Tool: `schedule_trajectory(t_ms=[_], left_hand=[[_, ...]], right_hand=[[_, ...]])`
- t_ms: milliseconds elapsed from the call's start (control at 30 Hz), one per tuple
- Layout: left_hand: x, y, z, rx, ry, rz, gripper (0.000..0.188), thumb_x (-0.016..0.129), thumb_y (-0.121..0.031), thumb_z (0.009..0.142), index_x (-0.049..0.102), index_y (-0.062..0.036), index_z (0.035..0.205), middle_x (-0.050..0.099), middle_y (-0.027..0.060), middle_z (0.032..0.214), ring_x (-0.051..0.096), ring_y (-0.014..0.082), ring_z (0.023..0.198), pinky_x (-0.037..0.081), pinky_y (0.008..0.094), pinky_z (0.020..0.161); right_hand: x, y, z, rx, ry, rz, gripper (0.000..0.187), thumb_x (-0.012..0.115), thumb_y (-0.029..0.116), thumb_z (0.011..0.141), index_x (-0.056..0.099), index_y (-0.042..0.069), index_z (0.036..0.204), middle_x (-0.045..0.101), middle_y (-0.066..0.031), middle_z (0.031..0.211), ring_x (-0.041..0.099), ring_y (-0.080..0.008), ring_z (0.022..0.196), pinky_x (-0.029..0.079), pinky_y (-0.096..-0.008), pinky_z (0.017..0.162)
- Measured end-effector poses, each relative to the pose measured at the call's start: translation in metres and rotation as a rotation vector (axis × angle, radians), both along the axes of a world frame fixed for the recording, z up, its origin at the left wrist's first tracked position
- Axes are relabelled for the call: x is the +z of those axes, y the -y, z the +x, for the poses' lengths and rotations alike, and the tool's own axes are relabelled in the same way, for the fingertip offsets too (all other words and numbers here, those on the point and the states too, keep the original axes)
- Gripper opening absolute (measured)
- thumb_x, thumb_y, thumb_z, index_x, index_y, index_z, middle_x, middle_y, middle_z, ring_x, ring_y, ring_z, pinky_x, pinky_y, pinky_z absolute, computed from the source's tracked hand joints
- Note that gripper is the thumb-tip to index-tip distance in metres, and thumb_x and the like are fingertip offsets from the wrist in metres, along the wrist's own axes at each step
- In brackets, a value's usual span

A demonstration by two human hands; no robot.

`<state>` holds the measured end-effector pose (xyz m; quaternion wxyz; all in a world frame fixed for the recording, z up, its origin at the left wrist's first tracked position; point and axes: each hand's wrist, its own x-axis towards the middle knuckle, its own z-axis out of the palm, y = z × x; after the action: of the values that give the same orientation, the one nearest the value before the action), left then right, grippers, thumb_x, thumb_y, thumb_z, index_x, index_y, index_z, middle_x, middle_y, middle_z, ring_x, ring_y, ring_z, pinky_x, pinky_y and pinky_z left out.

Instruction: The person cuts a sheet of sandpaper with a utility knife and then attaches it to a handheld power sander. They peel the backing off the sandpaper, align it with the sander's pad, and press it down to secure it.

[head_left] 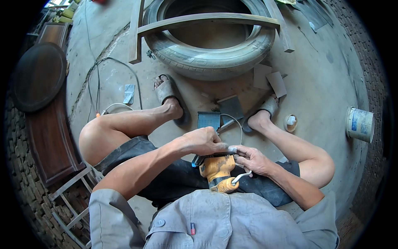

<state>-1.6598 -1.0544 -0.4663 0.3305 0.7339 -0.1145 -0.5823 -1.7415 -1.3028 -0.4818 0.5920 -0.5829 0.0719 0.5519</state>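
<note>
A yellow and black power sander [218, 167] rests in my lap against my shirt, its dark flat pad turned away from me and its cord end toward me. My left hand [205, 141] is closed at the pad's far edge, fingertips pressed together; what they pinch is hidden. My right hand [253, 159] grips the pad's right corner with thumb and fingers. A small pale piece [233, 150] shows between the two hands. The sander's pale cord [241, 177] bends out beside my right hand.
Ahead lies a large tire [207, 62] with a wooden frame [207, 18] across it. Sandpaper sheets [208, 119] lie between my feet. A dark cable [97, 68] and dark wooden panels [54, 133] are at left. A bucket [360, 124] lies at right.
</note>
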Motion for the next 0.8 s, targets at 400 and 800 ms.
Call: schedule_trajectory(t_ms=[400,800], left_hand=[[-0.03,-0.021,-0.011,0.169,-0.275,-0.111,0.049,0.075,-0.039,0.09,0.07,-0.0098,0.129,0.072,0.0085,0.117,0.061,0.0183,0.112,0.045,0.0326,0.099],[-0.058,0.006,0.016,0.105,-0.155,-0.03,0.04,0.069,-0.04,0.092,0.076,-0.0076,0.114,0.073,0.0061,0.101,0.066,0.0193,0.089,0.054,0.0352,0.078]], right_hand=[[0.09,-0.01,0.038,0.724,1.586,0.069,0.066,0.059,0.006,0.083,0.047,0.013,0.147,0.051,-0.0155,0.142,0.044,-0.0324,0.14,0.037,-0.0489,0.115],[0.052,-0.064,0.033,1.437,1.845,0.143,0.038,0.055,0.021,0.093,0.05,0.011,0.129,0.051,-0.0071,0.124,0.05,-0.0264,0.117,0.057,-0.0379,0.077]])
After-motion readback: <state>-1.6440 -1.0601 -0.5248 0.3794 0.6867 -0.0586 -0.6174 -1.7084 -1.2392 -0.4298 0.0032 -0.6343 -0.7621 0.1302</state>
